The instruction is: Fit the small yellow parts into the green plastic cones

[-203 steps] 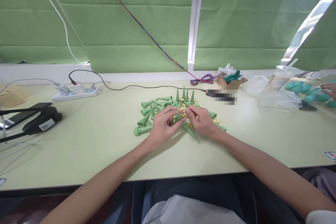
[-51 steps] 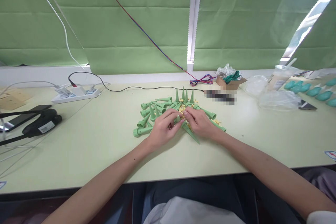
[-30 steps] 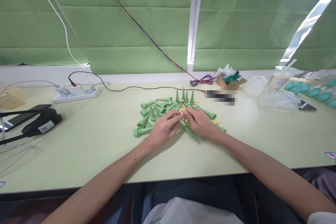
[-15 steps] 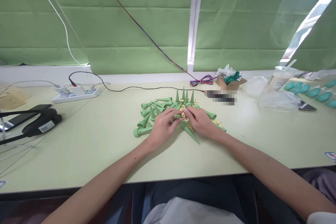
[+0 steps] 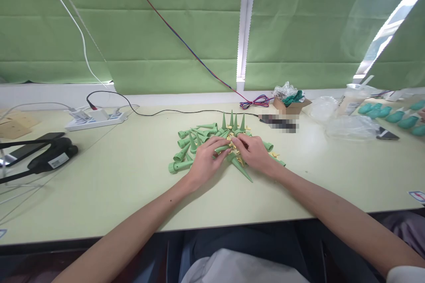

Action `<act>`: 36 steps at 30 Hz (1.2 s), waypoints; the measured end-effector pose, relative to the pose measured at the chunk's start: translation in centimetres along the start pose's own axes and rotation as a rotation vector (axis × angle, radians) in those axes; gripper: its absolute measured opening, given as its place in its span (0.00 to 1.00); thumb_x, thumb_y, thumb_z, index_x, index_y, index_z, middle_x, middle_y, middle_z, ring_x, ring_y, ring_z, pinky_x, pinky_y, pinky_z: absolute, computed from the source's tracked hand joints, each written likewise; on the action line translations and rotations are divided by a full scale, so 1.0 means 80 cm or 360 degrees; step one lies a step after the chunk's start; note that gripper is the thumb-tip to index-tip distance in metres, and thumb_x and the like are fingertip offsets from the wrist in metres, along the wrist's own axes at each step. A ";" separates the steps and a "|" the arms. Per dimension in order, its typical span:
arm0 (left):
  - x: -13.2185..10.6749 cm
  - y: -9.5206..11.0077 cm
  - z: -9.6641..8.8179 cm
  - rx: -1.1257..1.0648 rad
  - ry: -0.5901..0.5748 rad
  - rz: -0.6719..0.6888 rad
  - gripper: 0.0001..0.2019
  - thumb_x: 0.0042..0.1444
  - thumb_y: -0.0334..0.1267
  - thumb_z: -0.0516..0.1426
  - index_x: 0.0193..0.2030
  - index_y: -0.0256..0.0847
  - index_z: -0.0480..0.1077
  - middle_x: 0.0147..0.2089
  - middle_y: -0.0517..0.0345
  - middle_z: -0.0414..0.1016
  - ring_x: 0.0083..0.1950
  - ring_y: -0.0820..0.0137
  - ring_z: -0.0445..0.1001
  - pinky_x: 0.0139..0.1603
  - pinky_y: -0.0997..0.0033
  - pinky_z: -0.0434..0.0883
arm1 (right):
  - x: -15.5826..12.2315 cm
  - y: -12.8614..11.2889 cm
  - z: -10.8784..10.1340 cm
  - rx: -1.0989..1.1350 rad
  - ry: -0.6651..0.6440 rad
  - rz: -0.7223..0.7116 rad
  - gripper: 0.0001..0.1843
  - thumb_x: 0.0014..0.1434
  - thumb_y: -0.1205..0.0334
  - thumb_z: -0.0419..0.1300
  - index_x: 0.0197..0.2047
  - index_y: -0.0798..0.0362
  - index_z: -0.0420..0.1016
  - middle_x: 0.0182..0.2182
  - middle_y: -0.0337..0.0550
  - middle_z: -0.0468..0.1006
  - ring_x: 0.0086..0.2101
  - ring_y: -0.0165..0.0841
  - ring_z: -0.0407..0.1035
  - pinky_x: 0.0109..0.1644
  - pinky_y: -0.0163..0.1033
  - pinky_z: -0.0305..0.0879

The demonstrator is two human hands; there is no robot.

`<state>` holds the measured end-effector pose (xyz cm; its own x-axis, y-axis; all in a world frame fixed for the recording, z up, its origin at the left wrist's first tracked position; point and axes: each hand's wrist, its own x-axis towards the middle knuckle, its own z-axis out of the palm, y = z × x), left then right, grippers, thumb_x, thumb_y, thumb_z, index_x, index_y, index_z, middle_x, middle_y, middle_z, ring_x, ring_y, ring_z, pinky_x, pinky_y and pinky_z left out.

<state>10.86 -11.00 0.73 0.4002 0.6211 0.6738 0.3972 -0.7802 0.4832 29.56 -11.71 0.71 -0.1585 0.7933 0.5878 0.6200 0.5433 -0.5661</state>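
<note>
Green plastic plant watering spikes (image 5: 181,166) and small yellow plastic pieces (image 5: 275,155) lie in a pile on the table. My left hand (image 5: 210,159) is closed on one green watering spike (image 5: 222,148), held between thumb and fingers above the pile. My right hand (image 5: 254,152) meets it from the right, thumb and forefinger pinched at the spike's near end. A bit of yellow shows at those fingertips, but I cannot tell whether it is held or lies behind. A loose spike (image 5: 241,170) points toward me below the hands. Several spikes (image 5: 235,121) stand point up behind them.
A power strip (image 5: 96,120) and black headset-like device (image 5: 56,154) sit on the left. Behind the pile are a black cable and a cardboard box (image 5: 290,107). Rightward are plastic bags (image 5: 352,127), a drink cup (image 5: 350,99) and teal objects (image 5: 395,116).
The green spike in my left hand has turned, so more of its length shows. My right fingertips have shifted slightly; the pile looks the same.
</note>
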 end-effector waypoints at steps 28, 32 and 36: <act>-0.002 -0.004 -0.003 0.0331 -0.0245 0.0196 0.06 0.61 0.26 0.53 0.35 0.39 0.67 0.34 0.58 0.71 0.34 0.71 0.70 0.31 0.72 0.66 | -0.011 -0.006 0.004 0.0084 -0.0019 -0.0471 0.06 0.66 0.58 0.59 0.40 0.51 0.69 0.28 0.38 0.70 0.26 0.29 0.63 0.30 0.36 0.62; -0.003 -0.006 -0.001 0.0317 -0.0227 0.0204 0.05 0.60 0.27 0.53 0.35 0.40 0.66 0.33 0.59 0.70 0.31 0.72 0.68 0.29 0.72 0.65 | -0.010 -0.008 0.003 0.0064 -0.0008 -0.0508 0.04 0.66 0.60 0.58 0.39 0.51 0.68 0.28 0.39 0.70 0.26 0.29 0.63 0.30 0.36 0.62; -0.002 -0.005 0.000 0.0333 -0.0182 0.0180 0.07 0.59 0.27 0.55 0.31 0.40 0.63 0.30 0.60 0.68 0.28 0.73 0.66 0.27 0.72 0.63 | -0.009 -0.008 0.001 0.0053 -0.0005 -0.0501 0.04 0.66 0.61 0.57 0.38 0.50 0.67 0.28 0.39 0.71 0.26 0.30 0.63 0.30 0.36 0.62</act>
<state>10.65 -10.82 0.40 0.5378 0.5443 0.6438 0.5020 -0.8202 0.2742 29.20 -12.62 0.60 -0.3410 0.5854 0.7355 0.5144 0.7711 -0.3753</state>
